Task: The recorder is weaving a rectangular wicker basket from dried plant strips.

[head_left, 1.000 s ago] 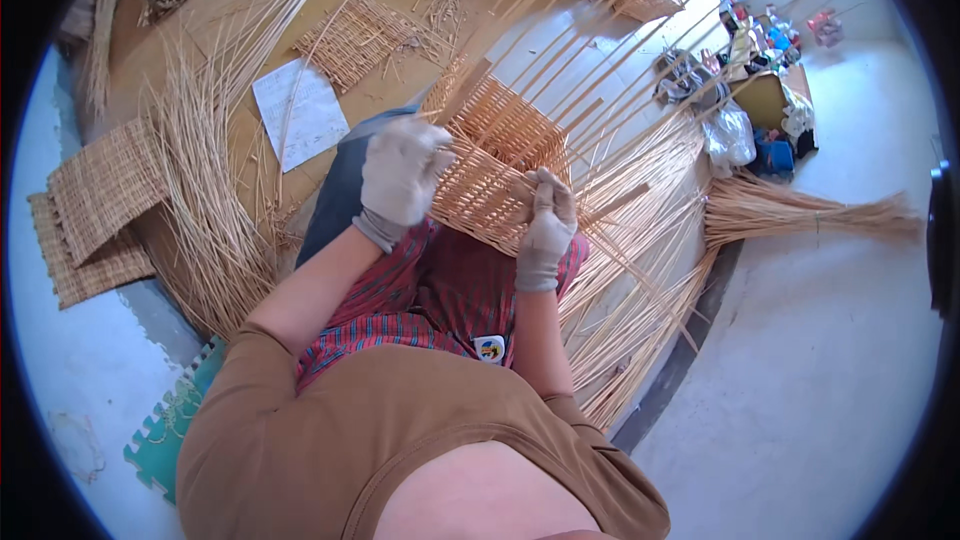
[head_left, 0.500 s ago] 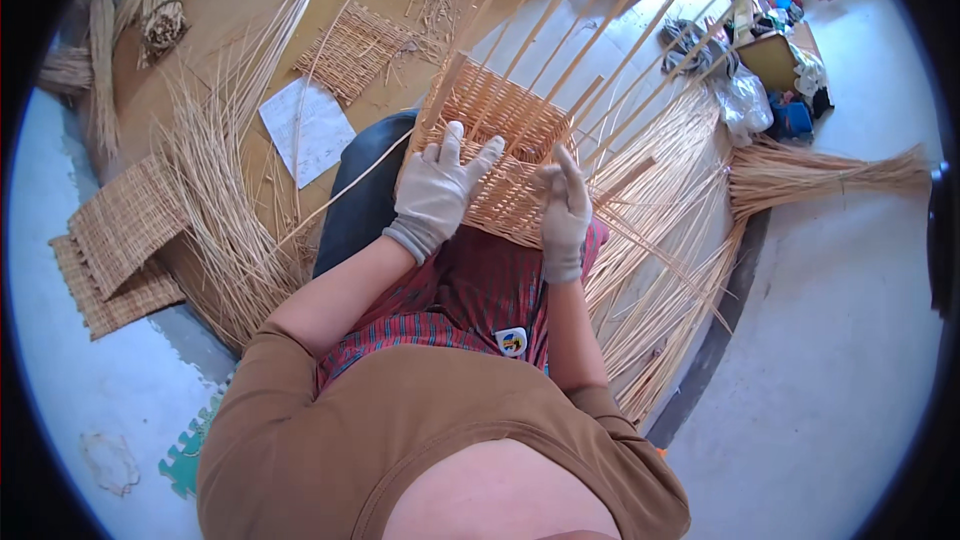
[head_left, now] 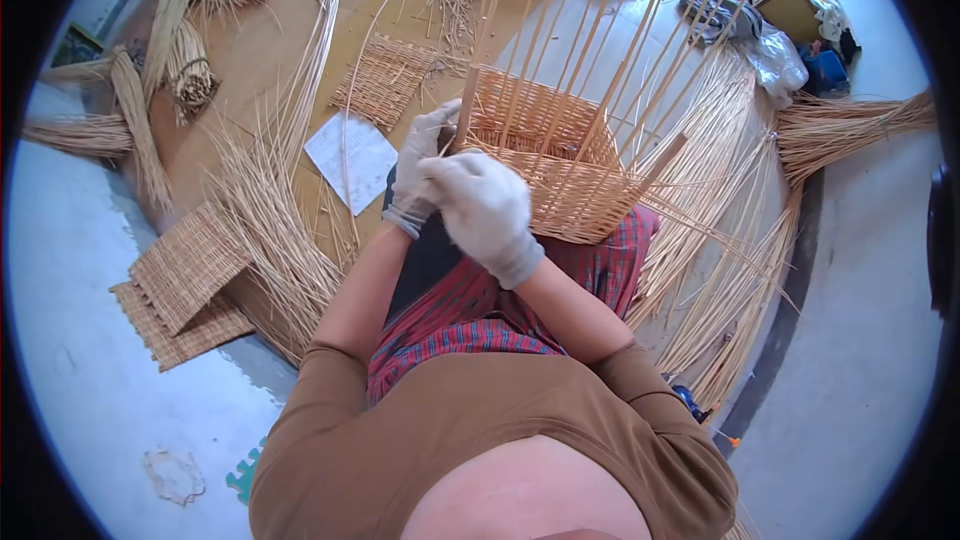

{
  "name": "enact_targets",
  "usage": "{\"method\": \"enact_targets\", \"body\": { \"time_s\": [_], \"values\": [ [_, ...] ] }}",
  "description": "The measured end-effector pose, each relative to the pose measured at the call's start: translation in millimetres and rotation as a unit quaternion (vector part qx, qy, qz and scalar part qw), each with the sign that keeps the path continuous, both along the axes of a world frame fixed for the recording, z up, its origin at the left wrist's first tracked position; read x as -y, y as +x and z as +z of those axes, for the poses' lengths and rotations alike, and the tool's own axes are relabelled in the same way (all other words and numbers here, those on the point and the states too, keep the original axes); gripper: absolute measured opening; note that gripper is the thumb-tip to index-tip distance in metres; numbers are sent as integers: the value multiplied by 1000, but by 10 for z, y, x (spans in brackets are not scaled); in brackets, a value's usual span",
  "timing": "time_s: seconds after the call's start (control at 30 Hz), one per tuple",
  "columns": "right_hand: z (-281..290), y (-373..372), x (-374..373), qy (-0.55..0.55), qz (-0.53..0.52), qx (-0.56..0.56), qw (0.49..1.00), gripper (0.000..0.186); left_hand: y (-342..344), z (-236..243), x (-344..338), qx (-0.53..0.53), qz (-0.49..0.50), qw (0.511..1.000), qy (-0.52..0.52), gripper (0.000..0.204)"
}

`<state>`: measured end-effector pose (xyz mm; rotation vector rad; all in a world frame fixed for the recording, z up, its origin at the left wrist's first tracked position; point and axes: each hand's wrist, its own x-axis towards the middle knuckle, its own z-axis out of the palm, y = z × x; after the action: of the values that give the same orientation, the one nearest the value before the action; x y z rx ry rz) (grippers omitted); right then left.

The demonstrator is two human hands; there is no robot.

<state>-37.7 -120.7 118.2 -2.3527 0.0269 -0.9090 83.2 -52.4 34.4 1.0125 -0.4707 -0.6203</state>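
Observation:
On my lap rests a partly woven wicker basket (head_left: 580,202), with long upright stakes (head_left: 590,35) rising from its walls. Flat wooden slats stand at its corners, one at the left (head_left: 467,110) and one at the right (head_left: 665,160). My gloved left hand (head_left: 418,165) is closed around the basket's left corner, beside the left slat. Just in front of it, my gloved right hand (head_left: 485,208) has its fingers drawn together in a pinch by the left fingers. Whatever the right fingers pinch is mostly hidden.
Loose wicker strands lie left (head_left: 275,210) and right (head_left: 700,190) of me. A white paper sheet (head_left: 350,160) and a woven panel (head_left: 385,80) are ahead to the left. Two more woven panels (head_left: 190,270) overlap at the left. A clear plastic bag (head_left: 775,65) sits at the far right.
My right hand has crossed from the basket's right side to its left corner and closed. My left hand has shifted to that corner. The view has swung left, moving the scene rightward.

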Motion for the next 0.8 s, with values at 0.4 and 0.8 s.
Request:
{"method": "enact_targets", "body": {
  "time_s": [0.4, 0.8],
  "values": [
    [-670, -691, 610, 533, -141, 15, 834, 15, 468, 326, -158, 154, -200, 950, 184, 45],
    [-360, -444, 952, 136, -121, 2, 983, 58, 257, -45, -58, 100, -95, 978, 154, 34]
  ]
}}
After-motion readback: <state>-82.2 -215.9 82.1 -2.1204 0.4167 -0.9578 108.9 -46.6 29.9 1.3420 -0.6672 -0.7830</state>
